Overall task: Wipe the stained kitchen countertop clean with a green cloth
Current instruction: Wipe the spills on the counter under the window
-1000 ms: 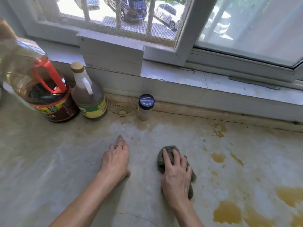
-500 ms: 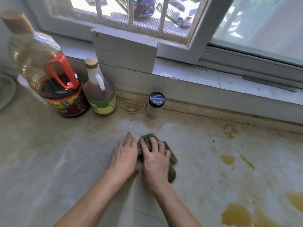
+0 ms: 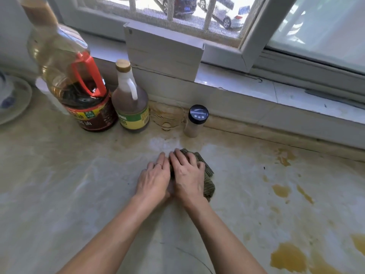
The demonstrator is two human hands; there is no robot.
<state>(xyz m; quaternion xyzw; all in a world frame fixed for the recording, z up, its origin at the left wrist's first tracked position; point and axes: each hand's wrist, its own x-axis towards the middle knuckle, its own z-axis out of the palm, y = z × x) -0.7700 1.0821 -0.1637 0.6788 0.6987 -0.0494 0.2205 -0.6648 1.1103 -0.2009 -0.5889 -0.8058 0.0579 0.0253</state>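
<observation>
A folded green cloth (image 3: 209, 182) lies on the pale marble countertop (image 3: 79, 184), near its middle. My right hand (image 3: 187, 173) presses flat on top of the cloth and covers most of it. Beside it on the left, my left hand (image 3: 155, 178) rests flat on the bare counter with fingers together, a ring on one finger, touching the right hand. Yellow-brown stains (image 3: 281, 190) dot the counter to the right, and a larger puddle (image 3: 288, 258) sits at the lower right.
Against the back wall stand a big oil jug with a red handle (image 3: 79, 86), a smaller brown bottle (image 3: 130, 101), a small glass dish (image 3: 167, 117) and a black-lidded shaker (image 3: 195, 121). A plate (image 3: 11, 99) sits at far left. The window sill (image 3: 256, 86) runs behind.
My right hand has slid the cloth leftward across the counter until it met my left hand, then a little further back. The left hand has stayed flat in place.
</observation>
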